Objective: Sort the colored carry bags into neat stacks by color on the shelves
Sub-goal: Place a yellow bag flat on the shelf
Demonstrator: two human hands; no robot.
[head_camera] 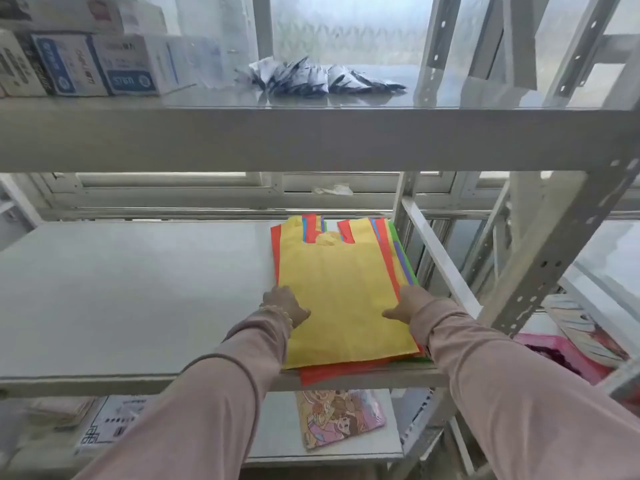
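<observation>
A mixed pile of flat carry bags lies at the right end of the middle shelf [131, 278]. A yellow bag [341, 292] is on top; orange bags [332, 372], a purple bag [401, 258] and a green bag [394, 230] stick out beneath it. My left hand [285, 304] grips the pile's left edge, thumb on the yellow bag and fingers curled under. My right hand [408, 303] grips the right edge the same way. Both sleeves are pale pink.
The upper shelf [311, 136] holds printed boxes [86, 64] at the left and dark sachets [318, 77] in the middle. A cartoon-printed bag [339, 420] lies on the lower shelf. A slotted metal upright [554, 258] stands right of the pile, a pink crate [561, 355] behind it.
</observation>
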